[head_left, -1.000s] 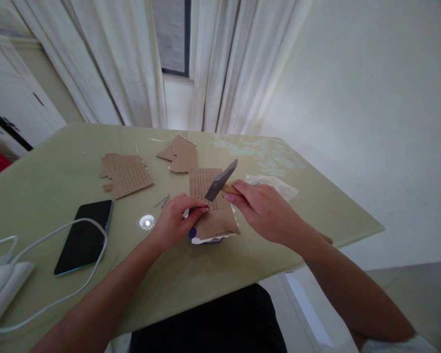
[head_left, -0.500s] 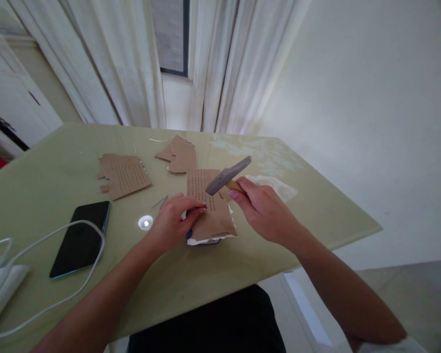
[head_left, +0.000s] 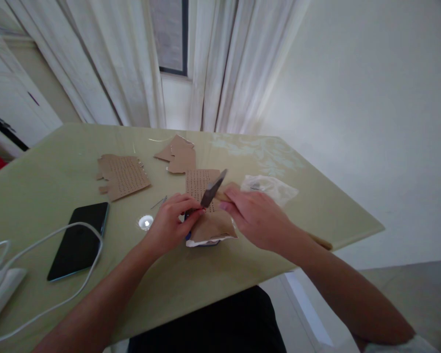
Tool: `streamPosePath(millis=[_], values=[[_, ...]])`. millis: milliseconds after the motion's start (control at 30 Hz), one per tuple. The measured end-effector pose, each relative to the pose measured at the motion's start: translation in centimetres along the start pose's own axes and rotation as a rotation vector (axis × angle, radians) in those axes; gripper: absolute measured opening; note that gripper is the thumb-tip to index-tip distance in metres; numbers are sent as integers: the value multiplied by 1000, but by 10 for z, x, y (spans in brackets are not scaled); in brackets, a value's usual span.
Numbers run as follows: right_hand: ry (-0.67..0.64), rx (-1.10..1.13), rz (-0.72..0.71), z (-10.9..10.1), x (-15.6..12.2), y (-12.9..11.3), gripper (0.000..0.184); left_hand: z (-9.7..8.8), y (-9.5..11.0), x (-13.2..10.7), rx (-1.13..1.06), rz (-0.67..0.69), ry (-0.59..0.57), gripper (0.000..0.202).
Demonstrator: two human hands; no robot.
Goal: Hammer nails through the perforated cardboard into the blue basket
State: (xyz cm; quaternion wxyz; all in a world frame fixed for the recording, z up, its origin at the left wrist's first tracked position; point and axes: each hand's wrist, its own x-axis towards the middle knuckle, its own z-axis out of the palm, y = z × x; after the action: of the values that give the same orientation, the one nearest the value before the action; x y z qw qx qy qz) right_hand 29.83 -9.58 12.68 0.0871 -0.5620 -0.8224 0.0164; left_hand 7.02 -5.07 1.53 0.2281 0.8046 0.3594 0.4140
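Note:
In my right hand [head_left: 255,213] is a hammer [head_left: 213,189], gripped by its wooden handle near the grey metal head. The lower end of the head is down at the fingertips of my left hand [head_left: 174,215], whose thumb and forefinger pinch a thin nail, now mostly hidden by the hammer. Beneath both lies a brown cardboard piece [head_left: 196,181] with rows of small punched holes. It rests on a pad with a white and blue edge [head_left: 202,242], and its near part bulges upward.
Another punched cardboard sheet [head_left: 127,179] and torn cardboard scraps [head_left: 182,157] lie farther back. Left are a black phone [head_left: 79,240], white cable [head_left: 99,250], power strip [head_left: 3,299], shiny round disc [head_left: 145,222] and thin nails [head_left: 162,201]. A clear plastic bag [head_left: 272,189] sits right.
My right hand has brought the hammer head down and slightly left onto the spot at my left fingertips, tilting it steeper. My left hand keeps its pinch in nearly the same place.

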Motion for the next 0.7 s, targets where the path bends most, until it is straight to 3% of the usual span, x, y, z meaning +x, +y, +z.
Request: streamPosePath(millis=[67,267,400,533,700], values=[[-36,3,-26,4,0,0,25,0,-1,-1,2,-7,-2,18],[88,209,93,5,-3,11,23,1,-4,-2,-35,-77,-24,17],[84,323,156,26,-7,25,26,2,-4,-1,-101,-149,-16,19],[33,511,252,49,-21,36,41,1,-3,1,-113,-162,-3,19],[34,658,290,58,-45,30,66,1,-1,0,-97,-157,0,18]])
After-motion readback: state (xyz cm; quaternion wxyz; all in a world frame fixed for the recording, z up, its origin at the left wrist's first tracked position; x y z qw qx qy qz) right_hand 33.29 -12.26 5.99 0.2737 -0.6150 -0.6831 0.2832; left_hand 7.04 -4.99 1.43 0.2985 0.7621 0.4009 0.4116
